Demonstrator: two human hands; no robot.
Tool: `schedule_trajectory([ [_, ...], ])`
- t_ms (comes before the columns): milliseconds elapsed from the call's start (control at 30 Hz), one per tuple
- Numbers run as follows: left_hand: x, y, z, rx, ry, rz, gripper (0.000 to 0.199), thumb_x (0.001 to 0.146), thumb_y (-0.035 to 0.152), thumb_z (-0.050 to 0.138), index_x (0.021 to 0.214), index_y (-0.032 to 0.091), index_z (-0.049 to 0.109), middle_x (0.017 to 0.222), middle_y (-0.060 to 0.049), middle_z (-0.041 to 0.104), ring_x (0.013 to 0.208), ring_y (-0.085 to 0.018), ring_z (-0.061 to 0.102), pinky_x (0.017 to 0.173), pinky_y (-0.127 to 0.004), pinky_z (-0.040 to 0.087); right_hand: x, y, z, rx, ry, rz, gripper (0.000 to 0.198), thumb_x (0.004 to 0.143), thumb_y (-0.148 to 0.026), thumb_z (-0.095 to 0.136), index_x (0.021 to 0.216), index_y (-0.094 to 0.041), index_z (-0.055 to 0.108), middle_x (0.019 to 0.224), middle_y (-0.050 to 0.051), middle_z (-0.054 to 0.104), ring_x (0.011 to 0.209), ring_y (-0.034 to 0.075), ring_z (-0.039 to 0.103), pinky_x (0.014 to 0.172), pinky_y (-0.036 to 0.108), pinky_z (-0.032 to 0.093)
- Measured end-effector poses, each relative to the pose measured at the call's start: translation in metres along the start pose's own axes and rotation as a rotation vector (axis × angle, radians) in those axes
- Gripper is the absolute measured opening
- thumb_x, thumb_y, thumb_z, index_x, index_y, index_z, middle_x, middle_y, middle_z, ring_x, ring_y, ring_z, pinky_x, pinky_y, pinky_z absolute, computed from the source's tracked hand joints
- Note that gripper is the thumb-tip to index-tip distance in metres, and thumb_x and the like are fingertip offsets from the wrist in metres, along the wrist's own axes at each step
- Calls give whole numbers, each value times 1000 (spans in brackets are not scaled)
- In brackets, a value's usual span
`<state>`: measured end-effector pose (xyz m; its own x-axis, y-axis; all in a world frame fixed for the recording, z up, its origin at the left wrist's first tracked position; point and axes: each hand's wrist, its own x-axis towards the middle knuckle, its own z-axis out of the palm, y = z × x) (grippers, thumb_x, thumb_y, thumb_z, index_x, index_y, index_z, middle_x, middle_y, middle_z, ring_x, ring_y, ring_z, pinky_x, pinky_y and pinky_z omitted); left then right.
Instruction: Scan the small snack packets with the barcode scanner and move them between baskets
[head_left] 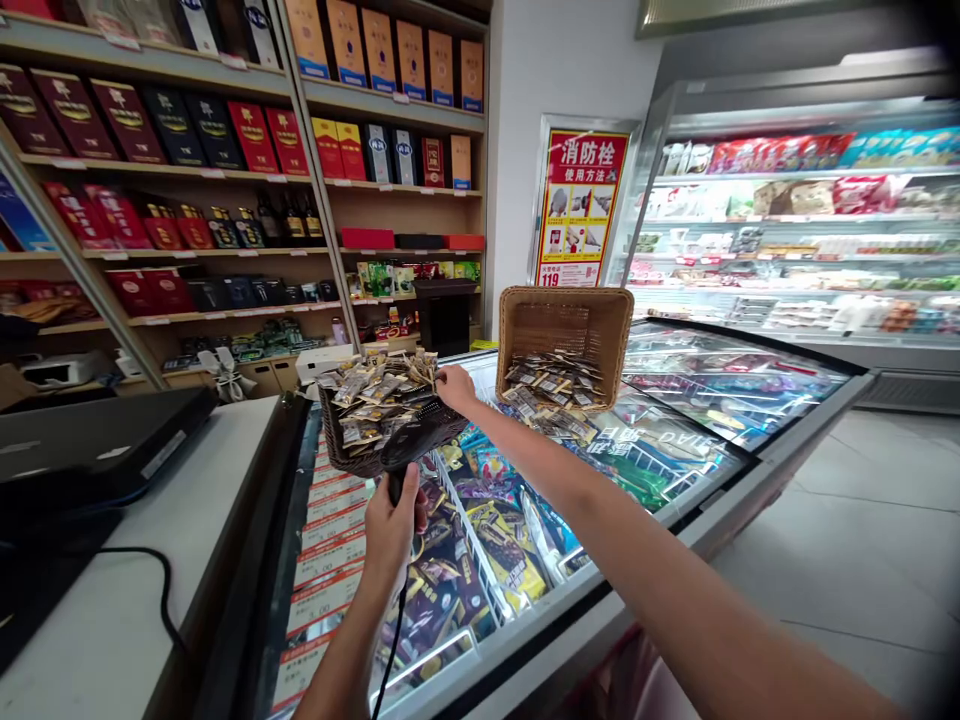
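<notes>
My left hand [394,515] is wrapped round the handle of a black handheld barcode scanner [412,435], whose cord hangs down below. The scanner's head is in front of a dark woven basket [352,457] heaped with small wrapped packets [382,390]. At the right edge of that heap is my right hand [456,388], its fingers closed together; what they hold is too small to make out. To the right, a light-brown wicker basket [566,300] leans tilted, with similar packets [555,378] inside and some spilling over its front edge onto the freezer glass.
Both baskets rest on a glass-topped chest freezer [675,455] filled with bagged goods. Price labels [330,550] line its left side. A counter [217,470] with a black device stands at left. Behind are bottle-and-box shelves [225,170] and a lit cooler [795,220].
</notes>
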<state>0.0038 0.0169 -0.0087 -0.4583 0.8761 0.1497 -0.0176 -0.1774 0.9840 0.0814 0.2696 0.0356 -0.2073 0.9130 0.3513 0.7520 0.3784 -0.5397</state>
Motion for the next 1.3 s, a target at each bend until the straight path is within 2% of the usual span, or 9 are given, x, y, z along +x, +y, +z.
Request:
schedule_trajectory([
  [100, 1, 0, -2, -11, 27, 11, 58, 76, 76, 75, 79, 20, 58, 60, 4, 60, 40, -9, 50, 38, -21, 35, 20, -16, 21, -114, -79, 13, 29, 100, -23, 56, 121, -20, 75, 131, 12, 70, 121, 26, 65, 97, 34, 48],
  [233, 1, 1, -5, 9, 12, 20, 57, 81, 75, 71, 83, 19, 61, 63, 3, 60, 42, -9, 52, 40, -21, 37, 31, -30, 35, -200, -69, 33, 34, 100, -10, 47, 118, -14, 76, 131, 18, 70, 129, 28, 62, 104, 37, 45],
  [333, 3, -4, -5, 30, 24, 18, 60, 78, 79, 71, 79, 20, 58, 61, 3, 60, 41, -9, 51, 38, -21, 37, 32, -33, 35, -149, -99, 78, 36, 97, -4, 45, 115, -13, 76, 126, 19, 73, 124, 28, 67, 99, 36, 48],
  [500, 3, -8, -1, 14, 48, 13, 57, 80, 76, 71, 78, 20, 58, 60, 3, 60, 39, -9, 49, 36, -20, 35, 22, -16, 19, -29, -57, 151, 24, 100, -22, 54, 118, -22, 70, 118, 12, 74, 111, 28, 71, 86, 35, 52],
  [633, -3, 2, 2, 17, -8, -11, 52, 81, 70, 74, 80, 20, 59, 64, 2, 61, 42, -10, 52, 37, -20, 38, 2, 10, -5, 278, 76, 205, 8, 100, -25, 57, 95, -25, 64, 95, 4, 72, 95, 23, 72, 83, 34, 53],
  [767, -8, 9, 4, 18, -39, -30, 50, 79, 66, 78, 82, 20, 60, 65, 2, 62, 44, -9, 52, 38, -20, 39, -27, 42, -28, 928, 128, 237, 13, 96, -25, 62, 86, -24, 53, 81, -3, 62, 68, 15, 69, 68, 28, 56],
  [1000, -7, 5, 9, -17, -30, 1, 55, 78, 72, 76, 84, 19, 61, 64, 3, 61, 44, -9, 50, 38, -18, 36, -85, 101, -47, 1609, 269, 307, 19, 79, -7, 69, 80, -21, 57, 76, -2, 67, 65, 10, 63, 65, 22, 53],
  [1133, -1, -3, 6, 8, -82, -9, 57, 77, 74, 76, 82, 21, 57, 66, 2, 64, 44, -10, 52, 40, -21, 41, -99, 119, -49, 1736, 200, 435, 16, 78, -13, 65, 71, -21, 52, 63, -2, 59, 57, 11, 54, 55, 22, 46],
  [1300, -2, -7, 6, 38, -95, -4, 55, 81, 73, 73, 82, 21, 56, 68, 0, 67, 46, -11, 56, 42, -23, 43, -102, 118, -46, 1632, 191, 493, 22, 73, -30, 76, 72, -22, 55, 61, -3, 55, 57, 12, 48, 51, 23, 39],
])
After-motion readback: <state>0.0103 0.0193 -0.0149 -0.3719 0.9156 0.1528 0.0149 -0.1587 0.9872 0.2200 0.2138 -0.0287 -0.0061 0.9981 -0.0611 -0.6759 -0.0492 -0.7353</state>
